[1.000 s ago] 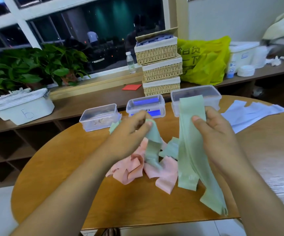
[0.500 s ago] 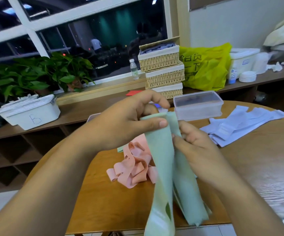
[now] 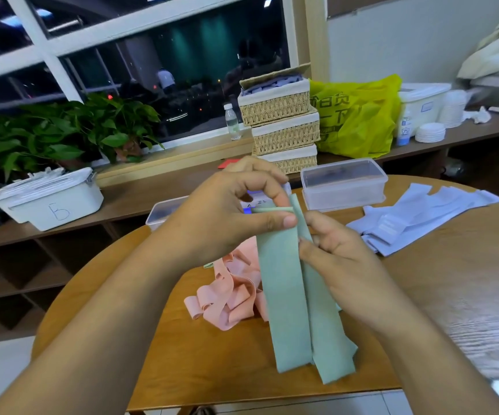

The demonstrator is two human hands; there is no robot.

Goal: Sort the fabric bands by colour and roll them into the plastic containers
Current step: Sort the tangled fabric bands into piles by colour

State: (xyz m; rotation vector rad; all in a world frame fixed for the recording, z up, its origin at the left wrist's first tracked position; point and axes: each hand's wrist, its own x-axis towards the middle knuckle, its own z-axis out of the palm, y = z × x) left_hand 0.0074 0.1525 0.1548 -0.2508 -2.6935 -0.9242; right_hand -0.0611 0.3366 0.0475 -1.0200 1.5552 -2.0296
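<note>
I have the pale green fabric bands (image 3: 284, 289) up in front of me, held between both hands above the round wooden table (image 3: 212, 363). My left hand (image 3: 227, 217) pinches the top end of the front band between thumb and forefinger, where the fabric is folded over into a narrow lip; the other fingers are curled above it. My right hand (image 3: 341, 259) is just beside it, fingers curled in, thumb tip pressed on the edge of the band behind. Both strips hang straight down, and their lower ends reach the near part of the table.

Behind the green strips lies a loose heap of pink fabric bands (image 3: 230, 298) on the table. Further back stand the clear plastic containers: a lidded one (image 3: 344, 187) to the right of my hands, one with something blue inside (image 3: 252, 202) mostly hidden by my left fingers, and a third (image 3: 164, 211) peeking out left of my wrist. A spread of pale lavender-white bands (image 3: 415, 217) lies at the table's right side.

On the shelf beyond are three stacked wicker baskets (image 3: 284, 127), a yellow-green plastic bag (image 3: 358, 118), a leafy green plant (image 3: 62, 133) and a white lidded bin (image 3: 47, 202).
</note>
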